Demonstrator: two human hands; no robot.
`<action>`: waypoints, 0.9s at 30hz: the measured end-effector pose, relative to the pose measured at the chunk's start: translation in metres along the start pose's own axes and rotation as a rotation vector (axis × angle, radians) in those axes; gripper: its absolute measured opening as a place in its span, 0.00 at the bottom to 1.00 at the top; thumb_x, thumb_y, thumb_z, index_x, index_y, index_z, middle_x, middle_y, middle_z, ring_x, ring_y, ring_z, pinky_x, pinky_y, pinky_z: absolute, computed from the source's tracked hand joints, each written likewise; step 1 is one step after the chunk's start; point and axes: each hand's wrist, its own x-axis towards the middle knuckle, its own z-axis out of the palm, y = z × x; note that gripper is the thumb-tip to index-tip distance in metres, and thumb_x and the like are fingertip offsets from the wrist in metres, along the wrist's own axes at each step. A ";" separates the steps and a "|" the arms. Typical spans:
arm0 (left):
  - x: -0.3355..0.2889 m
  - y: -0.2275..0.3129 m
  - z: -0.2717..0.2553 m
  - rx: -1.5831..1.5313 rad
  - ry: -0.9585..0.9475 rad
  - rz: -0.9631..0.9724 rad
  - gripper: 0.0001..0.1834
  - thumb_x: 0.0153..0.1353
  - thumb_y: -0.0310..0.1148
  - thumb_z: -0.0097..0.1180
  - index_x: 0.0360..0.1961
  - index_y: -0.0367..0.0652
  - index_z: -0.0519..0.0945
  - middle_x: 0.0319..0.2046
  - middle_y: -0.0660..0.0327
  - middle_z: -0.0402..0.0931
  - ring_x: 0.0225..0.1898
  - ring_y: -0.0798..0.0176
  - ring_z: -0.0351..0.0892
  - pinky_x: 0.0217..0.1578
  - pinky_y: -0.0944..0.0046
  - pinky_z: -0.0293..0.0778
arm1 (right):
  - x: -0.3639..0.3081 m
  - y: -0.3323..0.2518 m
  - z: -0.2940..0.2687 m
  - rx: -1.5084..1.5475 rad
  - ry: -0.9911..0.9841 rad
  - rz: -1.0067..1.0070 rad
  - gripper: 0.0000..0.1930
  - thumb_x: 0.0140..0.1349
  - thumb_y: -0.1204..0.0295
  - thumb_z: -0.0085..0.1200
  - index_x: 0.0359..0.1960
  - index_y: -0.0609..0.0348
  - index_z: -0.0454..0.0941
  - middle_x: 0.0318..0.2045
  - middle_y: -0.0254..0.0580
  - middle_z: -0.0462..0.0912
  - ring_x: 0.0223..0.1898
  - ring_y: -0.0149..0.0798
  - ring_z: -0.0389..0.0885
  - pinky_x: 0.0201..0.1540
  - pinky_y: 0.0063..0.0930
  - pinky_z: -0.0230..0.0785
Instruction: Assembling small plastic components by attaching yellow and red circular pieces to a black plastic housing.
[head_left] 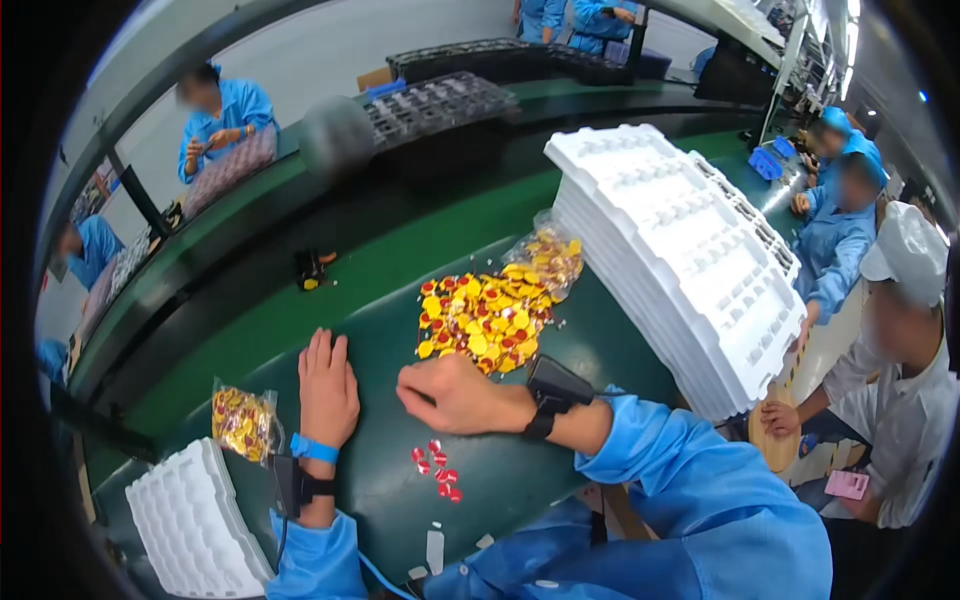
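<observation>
My left hand [327,388] lies flat on the dark green table [385,480], its fingers stretched out and holding nothing. To its right my right hand [462,393] is closed, the fingers curled toward the thumb; whatever they may hold is hidden. Just beyond that hand spreads a pile of small yellow and red pieces [485,320]. Several red pieces with white marks [440,472] lie on the table nearer to me, below the right hand. A clear bag of yellow and red pieces [243,420] sits left of my left hand.
A tall stack of white molded trays [680,260] stands at the right, beside another clear bag of pieces [548,255]. More white trays [195,520] lie at the lower left. Beyond the table runs a green conveyor belt [390,250] carrying a small black-and-yellow part [312,270]. Co-workers sit around.
</observation>
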 end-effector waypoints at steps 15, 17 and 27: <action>0.004 -0.003 0.002 -0.037 0.025 0.005 0.20 0.65 0.26 0.47 0.58 0.31 0.70 0.62 0.41 0.67 0.67 0.39 0.61 0.67 0.46 0.56 | 0.004 0.005 -0.002 0.055 0.038 0.038 0.06 0.57 0.76 0.55 0.25 0.62 0.72 0.18 0.49 0.76 0.23 0.55 0.78 0.25 0.46 0.67; 0.003 -0.003 0.001 -0.063 0.041 -0.016 0.20 0.65 0.26 0.47 0.58 0.32 0.70 0.62 0.41 0.67 0.67 0.39 0.61 0.67 0.46 0.56 | 0.004 0.003 -0.003 0.021 0.010 0.004 0.05 0.58 0.77 0.57 0.27 0.63 0.74 0.19 0.48 0.77 0.22 0.50 0.80 0.25 0.40 0.69; 0.004 -0.002 0.001 -0.064 0.007 -0.016 0.20 0.66 0.28 0.48 0.58 0.33 0.71 0.63 0.42 0.66 0.67 0.39 0.62 0.66 0.46 0.56 | 0.006 0.003 -0.007 -0.004 0.056 -0.040 0.06 0.56 0.77 0.57 0.24 0.63 0.74 0.18 0.50 0.76 0.22 0.53 0.78 0.24 0.42 0.69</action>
